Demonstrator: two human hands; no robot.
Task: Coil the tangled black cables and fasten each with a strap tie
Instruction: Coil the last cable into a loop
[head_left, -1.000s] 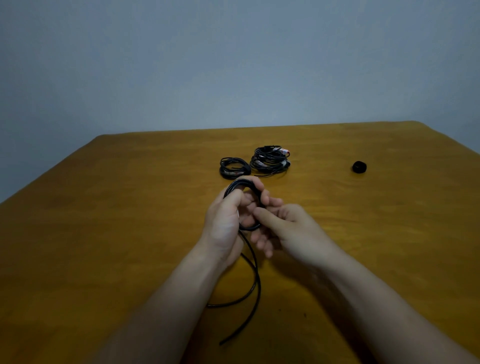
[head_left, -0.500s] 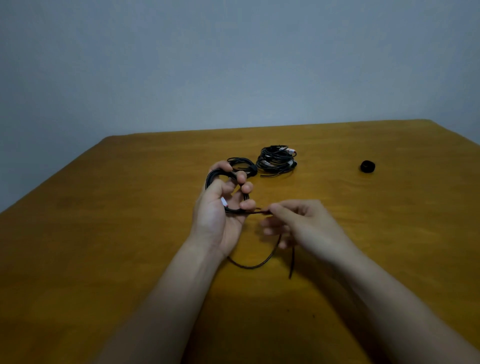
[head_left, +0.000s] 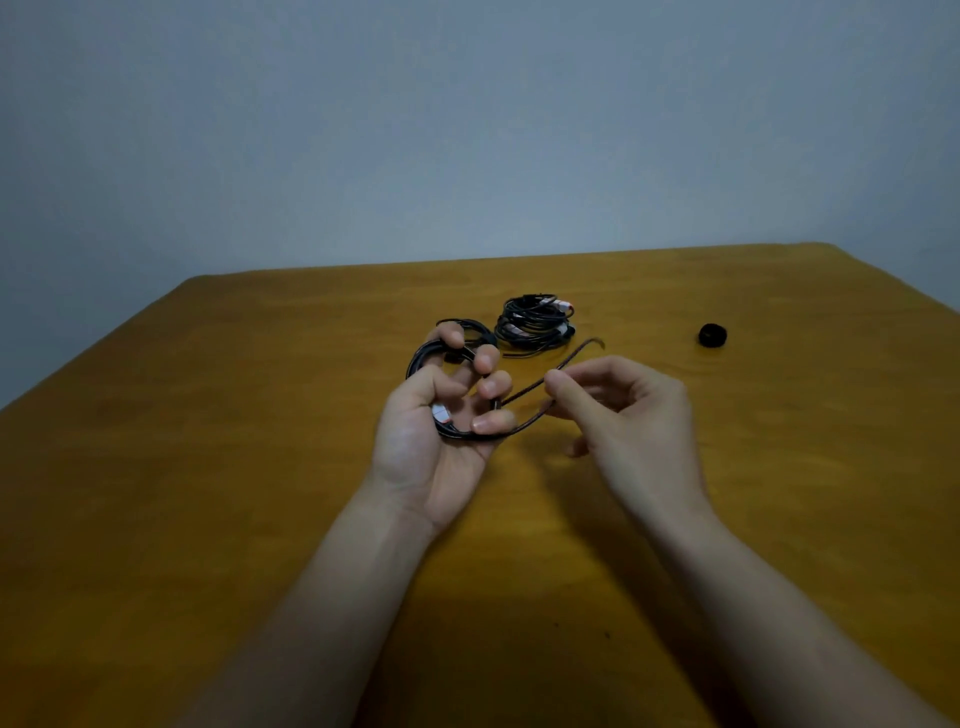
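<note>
Cable (head_left: 420, 358) mostly coiled in the curled left hand (head_left: 421, 452), right hand (head_left: 636, 415) pinching its free tail (head_left: 574, 353); strap not yet on, tangled bundle (head_left: 535, 325) on surface (head_left: 234, 467) untouched.

Surfaces and finishes

The table (head_left: 218, 493) looks like wood, amber, smooth, with a dull sheen. The black cable (head_left: 454, 434) has a faintly glossy, plastic-looking jacket. At two o'clock, the small black roll (head_left: 711, 335) looks matt. The wall (head_left: 467, 130) is matt, plain
</note>
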